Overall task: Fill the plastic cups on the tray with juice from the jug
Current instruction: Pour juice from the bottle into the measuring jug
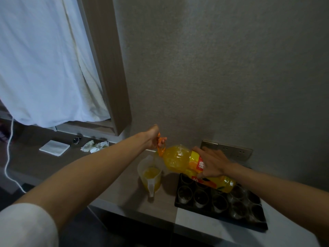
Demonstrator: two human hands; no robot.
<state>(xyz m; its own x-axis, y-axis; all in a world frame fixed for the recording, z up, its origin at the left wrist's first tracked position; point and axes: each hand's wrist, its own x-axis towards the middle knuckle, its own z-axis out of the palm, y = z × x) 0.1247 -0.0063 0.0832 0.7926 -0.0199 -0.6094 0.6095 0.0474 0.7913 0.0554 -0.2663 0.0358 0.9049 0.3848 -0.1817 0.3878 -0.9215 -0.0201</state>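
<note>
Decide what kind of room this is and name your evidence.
Probably a hotel room or bedroom: white bedding beside a wall-mounted counter, and a wall socket panel.

We see a yellow-orange juice bottle with a red and yellow label and orange handle, a translucent jug holding yellow juice, clear cups on a black tray, and a grey-brown tabletop.
</note>
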